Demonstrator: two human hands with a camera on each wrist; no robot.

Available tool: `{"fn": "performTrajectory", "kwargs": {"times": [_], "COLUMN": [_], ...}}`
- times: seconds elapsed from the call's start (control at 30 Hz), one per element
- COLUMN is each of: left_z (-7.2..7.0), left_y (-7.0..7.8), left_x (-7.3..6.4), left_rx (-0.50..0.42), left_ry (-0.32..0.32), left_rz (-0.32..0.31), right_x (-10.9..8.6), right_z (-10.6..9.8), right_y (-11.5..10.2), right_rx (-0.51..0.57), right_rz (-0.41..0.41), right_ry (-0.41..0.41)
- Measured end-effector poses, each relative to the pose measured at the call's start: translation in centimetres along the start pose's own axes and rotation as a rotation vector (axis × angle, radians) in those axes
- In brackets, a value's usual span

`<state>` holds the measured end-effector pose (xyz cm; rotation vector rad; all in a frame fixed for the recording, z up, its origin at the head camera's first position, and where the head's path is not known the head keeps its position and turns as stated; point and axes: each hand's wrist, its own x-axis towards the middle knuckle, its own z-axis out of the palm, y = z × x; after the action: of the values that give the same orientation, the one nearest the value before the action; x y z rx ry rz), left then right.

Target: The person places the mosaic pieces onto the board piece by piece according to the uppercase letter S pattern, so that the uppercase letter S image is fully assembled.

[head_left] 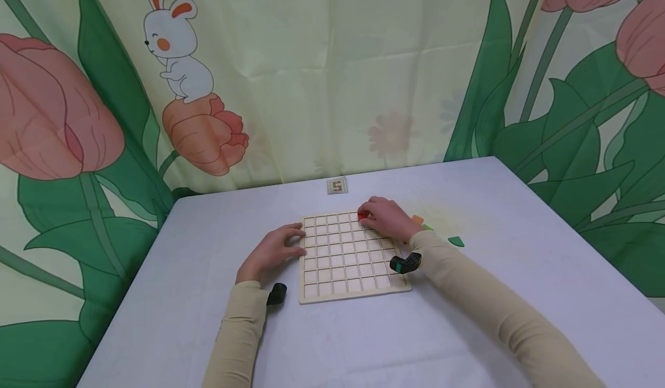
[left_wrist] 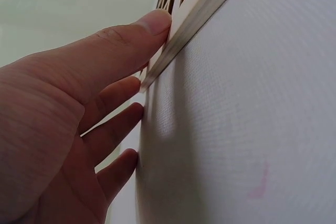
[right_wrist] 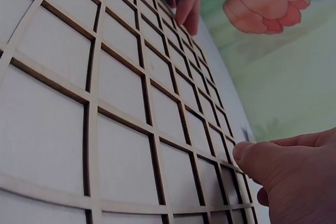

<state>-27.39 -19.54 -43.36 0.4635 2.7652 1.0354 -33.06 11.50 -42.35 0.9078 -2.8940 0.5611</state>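
Note:
A square wooden grid board (head_left: 354,296) lies flat on the table, its compartments pale and divided by thin raised strips. At its far edge, right of the middle, my right hand (head_left: 388,217) pinches a small red piece (head_left: 362,215) over the board. That piece is hidden behind the fingers in the right wrist view, where the hand (right_wrist: 296,169) is close to the strips. Along the board's left side rests my left hand (head_left: 271,250), fingers spread. The left wrist view shows its thumb (left_wrist: 156,22) against the board's rim (left_wrist: 184,32), with the other fingers (left_wrist: 118,129) loosely extended.
Just right of the board, partly behind the right forearm, lie an orange piece (head_left: 417,220), a light green piece (head_left: 427,227) and a dark green piece (head_left: 456,241). A small printed card (head_left: 337,185) sits near the table's back edge. A patterned curtain (head_left: 322,76) hangs behind.

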Motion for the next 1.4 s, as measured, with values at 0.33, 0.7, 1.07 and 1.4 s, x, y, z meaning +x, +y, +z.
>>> {"fn": "performTrajectory", "kwargs": {"times": [0.33, 0.7, 1.07, 1.4], "left_z": [-0.27, -0.2, -0.15, -0.09], "left_y": [0.06, 0.17, 0.15, -0.11], "left_x": [-0.3, -0.34, -0.35, -0.24], "left_rx": [0.011, 0.005, 0.008, 0.017], "left_ry": [0.019, 0.014, 0.009, 0.019], "left_rz": [0.048, 0.036, 0.021, 0.038], "right_x": [0.66, 0.61, 0.46, 0.55], "right_z": [0.91, 0.83, 0.68, 0.81], "right_y": [-0.5, -0.59, -0.76, -0.87], "right_rx": [-0.016, 0.024, 0.041, 0.05], "right_rz": [-0.024, -0.034, -0.071, -0.047], "right_ry": [-0.027, -0.053, -0.072, -0.062]}}
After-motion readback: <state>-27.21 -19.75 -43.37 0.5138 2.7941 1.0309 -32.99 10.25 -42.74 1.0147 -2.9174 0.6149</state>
